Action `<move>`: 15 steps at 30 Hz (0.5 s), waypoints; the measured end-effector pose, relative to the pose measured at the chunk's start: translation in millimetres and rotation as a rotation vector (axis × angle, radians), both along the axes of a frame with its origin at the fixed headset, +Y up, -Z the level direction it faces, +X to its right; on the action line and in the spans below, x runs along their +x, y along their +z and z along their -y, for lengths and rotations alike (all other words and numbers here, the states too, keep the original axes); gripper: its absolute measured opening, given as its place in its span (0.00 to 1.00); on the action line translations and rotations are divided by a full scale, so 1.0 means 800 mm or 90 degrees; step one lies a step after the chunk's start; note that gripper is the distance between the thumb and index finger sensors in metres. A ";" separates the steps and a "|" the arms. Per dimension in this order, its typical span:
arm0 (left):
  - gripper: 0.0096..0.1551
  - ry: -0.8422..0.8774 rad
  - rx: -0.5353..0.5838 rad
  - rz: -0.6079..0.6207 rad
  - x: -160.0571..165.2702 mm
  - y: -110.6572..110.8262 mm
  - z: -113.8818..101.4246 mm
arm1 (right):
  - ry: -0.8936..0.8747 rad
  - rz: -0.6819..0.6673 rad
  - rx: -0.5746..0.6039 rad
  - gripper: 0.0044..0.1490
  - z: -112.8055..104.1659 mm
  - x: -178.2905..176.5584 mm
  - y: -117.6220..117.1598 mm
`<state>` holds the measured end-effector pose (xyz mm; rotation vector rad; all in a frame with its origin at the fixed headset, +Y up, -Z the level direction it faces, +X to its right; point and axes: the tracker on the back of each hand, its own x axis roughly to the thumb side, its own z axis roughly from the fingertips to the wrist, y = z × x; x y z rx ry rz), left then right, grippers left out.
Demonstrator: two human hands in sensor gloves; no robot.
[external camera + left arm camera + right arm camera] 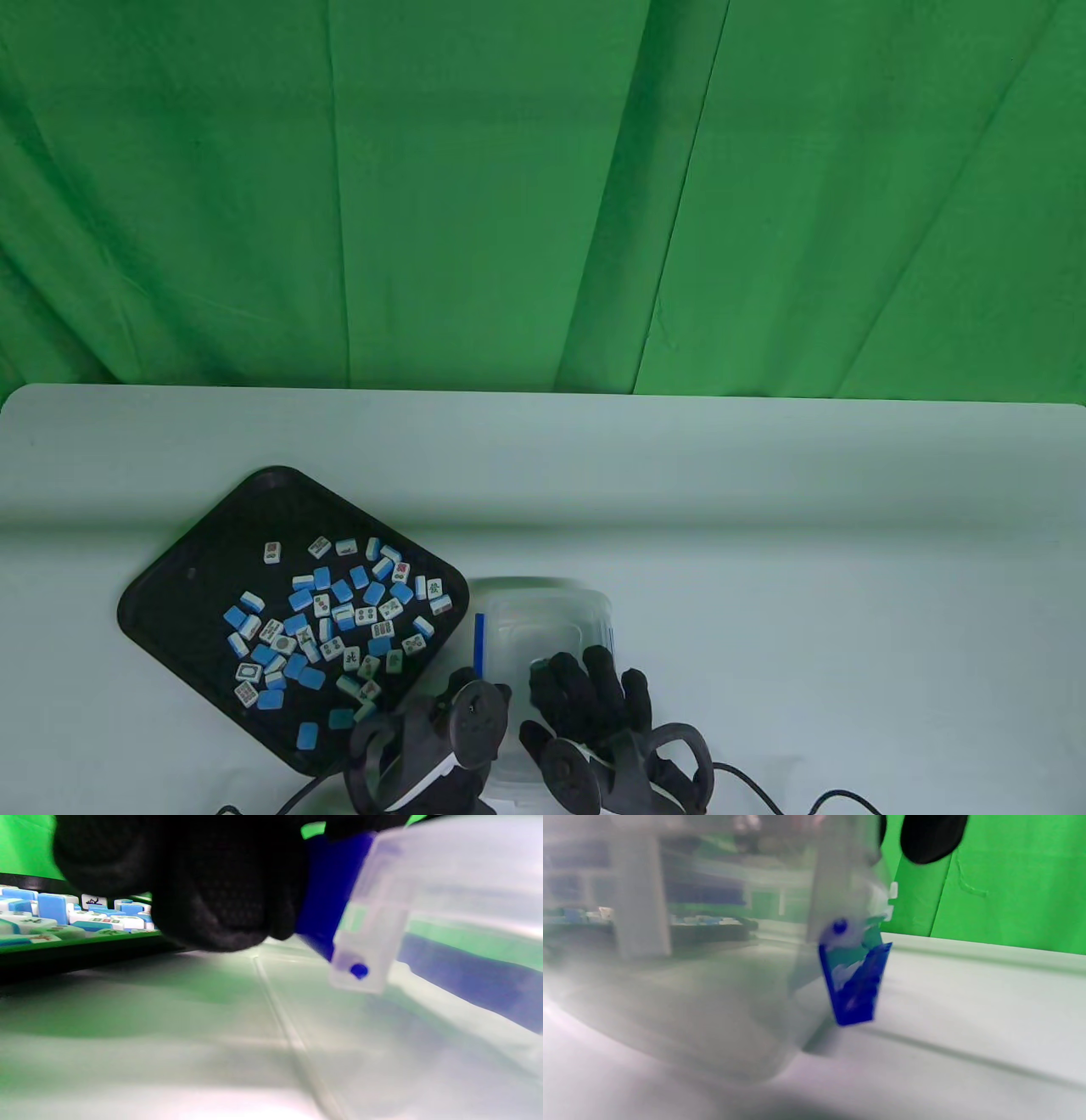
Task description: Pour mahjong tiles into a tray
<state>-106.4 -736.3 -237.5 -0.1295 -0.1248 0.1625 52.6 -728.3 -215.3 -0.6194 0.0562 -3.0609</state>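
Gripping a clear plastic container (543, 624) with blue latches from both sides, the left hand (441, 739) and right hand (594, 705) hold it near the table's (764, 526) front edge, just right of the black tray (170, 594), where the mahjong tiles (339, 620) lie scattered, blue backs and white faces mixed. Only the table view shows the right fingers (585, 671) spread over the container's upturned, blurred surface, while the right wrist view shows a blue latch (855, 980) hanging down off the table and the left wrist view shows the tiles (63, 918) side-on. Which way the container's mouth points cannot be told; the tray's long axis runs diagonally.
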 end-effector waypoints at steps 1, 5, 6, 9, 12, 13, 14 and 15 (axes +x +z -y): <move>0.38 -0.003 0.002 0.000 0.000 0.001 0.000 | 0.000 0.000 0.000 0.39 0.000 0.000 0.000; 0.38 0.003 0.001 -0.001 -0.003 0.001 0.001 | -0.001 -0.001 0.001 0.39 0.000 0.000 0.000; 0.39 0.009 0.002 -0.002 -0.005 0.001 0.002 | -0.001 -0.001 0.001 0.39 0.000 0.000 0.000; 0.42 0.019 0.000 -0.013 -0.011 0.001 0.003 | -0.001 -0.002 -0.002 0.39 0.000 0.001 0.000; 0.44 0.023 0.053 -0.025 -0.015 0.004 -0.005 | 0.003 -0.006 -0.006 0.40 0.000 0.001 0.000; 0.45 0.021 0.082 -0.021 -0.016 0.007 -0.009 | 0.000 -0.012 -0.004 0.41 0.000 0.002 0.000; 0.45 0.021 0.104 -0.012 -0.015 0.009 -0.011 | -0.012 -0.014 -0.007 0.42 -0.001 0.005 -0.001; 0.45 0.025 0.136 0.005 -0.014 0.011 -0.014 | -0.035 -0.016 -0.012 0.43 -0.001 0.010 -0.003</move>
